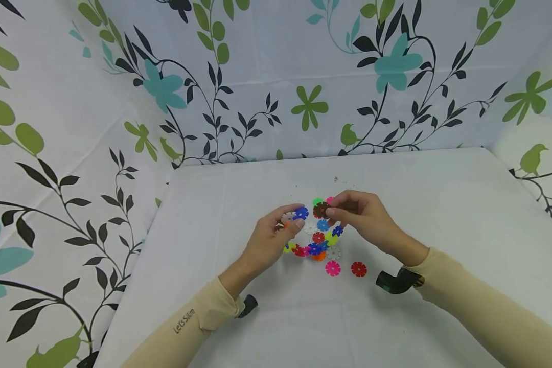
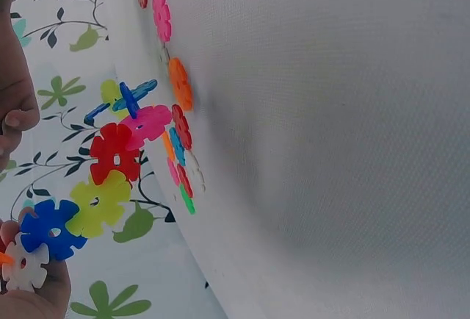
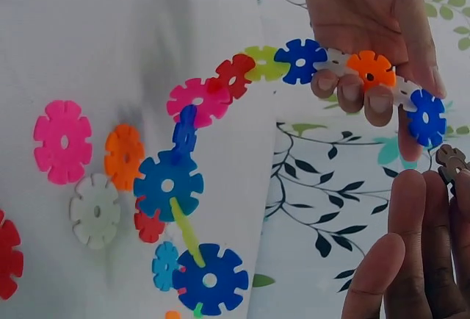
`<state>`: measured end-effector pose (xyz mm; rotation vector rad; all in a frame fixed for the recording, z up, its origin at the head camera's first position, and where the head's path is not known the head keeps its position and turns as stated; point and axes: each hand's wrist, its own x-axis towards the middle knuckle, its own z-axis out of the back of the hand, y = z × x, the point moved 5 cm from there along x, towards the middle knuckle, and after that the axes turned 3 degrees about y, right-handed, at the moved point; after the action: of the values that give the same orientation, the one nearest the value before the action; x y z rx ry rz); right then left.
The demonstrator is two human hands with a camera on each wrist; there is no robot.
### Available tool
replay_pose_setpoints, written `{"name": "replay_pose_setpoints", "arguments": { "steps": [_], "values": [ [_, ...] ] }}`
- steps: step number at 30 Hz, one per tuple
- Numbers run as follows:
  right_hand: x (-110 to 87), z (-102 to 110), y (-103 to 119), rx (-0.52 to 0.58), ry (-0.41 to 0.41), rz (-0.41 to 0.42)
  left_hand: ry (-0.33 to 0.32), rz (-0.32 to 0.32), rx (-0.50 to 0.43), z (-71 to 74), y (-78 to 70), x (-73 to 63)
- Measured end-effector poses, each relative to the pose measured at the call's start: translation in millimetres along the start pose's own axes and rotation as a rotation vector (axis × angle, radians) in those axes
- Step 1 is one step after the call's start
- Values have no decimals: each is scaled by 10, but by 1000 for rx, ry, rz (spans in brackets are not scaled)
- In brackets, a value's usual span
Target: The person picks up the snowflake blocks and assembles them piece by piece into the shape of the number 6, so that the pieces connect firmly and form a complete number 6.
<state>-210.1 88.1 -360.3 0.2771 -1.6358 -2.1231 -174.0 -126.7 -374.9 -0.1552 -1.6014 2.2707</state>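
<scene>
My left hand point(image 1: 269, 237) grips one end of a chain of notched plastic discs, with a blue disc point(image 1: 300, 213) at its tip by the thumb and fingertips. The chain curves away through white, orange, blue, yellow, red and a pink disc point(image 3: 198, 101), then hangs down to a large blue disc point(image 3: 210, 280) in the right wrist view. Just right of the tip, my right hand point(image 1: 365, 217) pinches a brown notched disc point(image 1: 321, 210). A small gap separates this disc point(image 3: 450, 159) from the blue one in the right wrist view.
Loose discs lie on the white table point(image 1: 418, 204) beneath the hands, among them a pink disc point(image 1: 332, 268), a red disc point(image 1: 359, 269) and a white disc point(image 1: 333, 253). A leaf-patterned cloth point(image 1: 267, 76) hangs behind the table and along its sides.
</scene>
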Motion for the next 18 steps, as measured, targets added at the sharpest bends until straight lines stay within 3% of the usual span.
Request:
{"name": "replay_pose_setpoints", "arguments": {
  "steps": [10,18],
  "values": [
    [26,-88,51,-23,1,39,43,-44,-14,-8,-5,-6],
    [7,-121,97,-73,-35,95,61,-32,-33,-13,-2,-1]
  ]
}}
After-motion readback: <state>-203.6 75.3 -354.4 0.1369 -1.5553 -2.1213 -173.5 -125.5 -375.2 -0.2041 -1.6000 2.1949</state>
